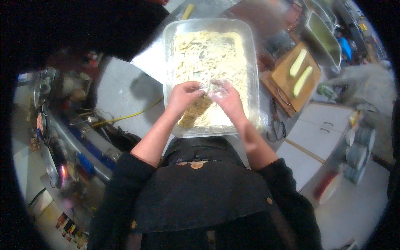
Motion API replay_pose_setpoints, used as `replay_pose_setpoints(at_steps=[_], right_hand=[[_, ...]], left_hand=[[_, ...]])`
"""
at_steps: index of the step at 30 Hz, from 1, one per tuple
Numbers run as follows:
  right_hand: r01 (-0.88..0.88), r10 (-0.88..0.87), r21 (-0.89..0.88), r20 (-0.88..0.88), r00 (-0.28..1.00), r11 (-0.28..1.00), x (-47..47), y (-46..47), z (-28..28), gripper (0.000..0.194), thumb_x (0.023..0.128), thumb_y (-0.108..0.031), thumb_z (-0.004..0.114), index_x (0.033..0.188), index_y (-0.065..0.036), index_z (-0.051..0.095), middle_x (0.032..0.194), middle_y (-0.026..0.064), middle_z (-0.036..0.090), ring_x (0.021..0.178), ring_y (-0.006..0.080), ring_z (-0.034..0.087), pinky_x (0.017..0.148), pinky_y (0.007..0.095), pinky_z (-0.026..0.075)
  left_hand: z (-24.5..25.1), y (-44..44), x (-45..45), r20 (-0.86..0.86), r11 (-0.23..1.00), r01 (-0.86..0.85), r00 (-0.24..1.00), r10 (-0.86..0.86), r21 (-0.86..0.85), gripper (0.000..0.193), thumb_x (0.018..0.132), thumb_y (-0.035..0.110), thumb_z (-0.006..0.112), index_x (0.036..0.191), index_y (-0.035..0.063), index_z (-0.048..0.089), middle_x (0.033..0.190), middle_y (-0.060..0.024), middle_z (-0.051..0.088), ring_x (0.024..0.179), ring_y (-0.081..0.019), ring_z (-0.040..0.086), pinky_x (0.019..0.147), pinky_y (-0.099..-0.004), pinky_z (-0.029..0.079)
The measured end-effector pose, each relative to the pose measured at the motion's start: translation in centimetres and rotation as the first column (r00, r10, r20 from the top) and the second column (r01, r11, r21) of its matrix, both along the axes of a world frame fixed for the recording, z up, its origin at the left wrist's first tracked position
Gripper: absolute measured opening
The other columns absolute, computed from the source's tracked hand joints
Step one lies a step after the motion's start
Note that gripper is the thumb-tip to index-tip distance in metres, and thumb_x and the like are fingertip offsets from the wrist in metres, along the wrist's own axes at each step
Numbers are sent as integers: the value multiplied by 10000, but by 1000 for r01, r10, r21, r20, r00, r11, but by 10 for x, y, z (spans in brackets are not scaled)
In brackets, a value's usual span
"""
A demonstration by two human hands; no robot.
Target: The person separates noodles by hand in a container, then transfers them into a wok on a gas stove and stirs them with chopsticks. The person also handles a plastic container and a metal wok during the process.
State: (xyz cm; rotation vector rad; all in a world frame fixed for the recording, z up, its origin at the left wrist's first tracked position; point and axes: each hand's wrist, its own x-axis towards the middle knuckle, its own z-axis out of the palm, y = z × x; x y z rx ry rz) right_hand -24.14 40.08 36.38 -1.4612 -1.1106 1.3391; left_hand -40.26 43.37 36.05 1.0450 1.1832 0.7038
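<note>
Right before me is a translucent plastic tub [211,25] holding a layer of pale, thin strips [203,53], coated with a white, flour-like powder. Both hands are over the near half of the tub, close together. My left hand [184,95] has its thumb and forefinger nearly meeting. White powder covers the fingers of my right hand [227,98], which are bent toward the left fingertips. Something whitish shows between the hands, but I cannot make out whether it is a strip or only powder. My forearms cast shadow on the strips at the near left.
Right of the tub, two peeled, pale green zucchini-like vegetables [300,64] lie on a wooden cutting board [282,75]. Beyond it is a metal basin [326,34]. A white drawer cabinet [322,125] stands below. A yellow cord [134,114] crosses the floor at left.
</note>
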Motion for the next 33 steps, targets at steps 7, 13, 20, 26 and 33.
replay_pose_setpoints(at_steps=[7, 13, 20, 26, 33], right_hand=[[57, -74, -125, -131, 989, 990, 3, 2, 7, 241, 778, -94, 597, 990, 15, 562, 869, 62, 588, 749, 125, 548, 676, 228, 445], [257, -411, -351, -494, 766, 901, 11, 3, -5, 218, 805, -66, 570, 1004, 15, 536, 853, 50, 549, 674, 120, 508, 618, 207, 445], [292, -523, -435, -736, 429, 852, 28, 4, -17, 150, 807, -34, 560, 953, -5, 538, 792, 34, 518, 644, 102, 482, 576, 199, 443], [412, -511, -370, -801, 313, 833, 65, 1, -16, 137, 818, -40, 543, 948, 3, 539, 793, 37, 517, 654, 98, 481, 570, 210, 443], [580, -522, -355, -841, 144, 733, 96, -2, 0, 162, 832, -58, 533, 977, 14, 526, 804, 36, 519, 676, 83, 490, 559, 180, 439]], left_hand=[[5, 1, 2, -21, 999, 35, 999, -35, 4, 169, 766, 41, 604, 916, -34, 583, 821, -57, 600, 739, -116, 565, 694, -224, 462], [-3, 4, -4, 35, 994, -80, 996, 82, -69, 145, 777, 51, 598, 903, -17, 577, 789, -31, 583, 697, -100, 545, 656, -216, 453], [-16, 3, -14, -261, 993, -88, 960, 104, 73, 150, 773, 59, 597, 895, -28, 584, 776, -36, 596, 683, -93, 555, 626, -216, 452], [-14, 4, -26, -595, 905, 116, 786, 168, 409, 135, 729, 61, 609, 849, -3, 607, 766, -111, 614, 659, -178, 597, 601, -280, 465], [-6, 3, -35, -814, 770, 413, 533, 230, 487, 166, 682, 32, 599, 847, 23, 604, 839, -143, 594, 726, -304, 584, 637, -347, 466]])
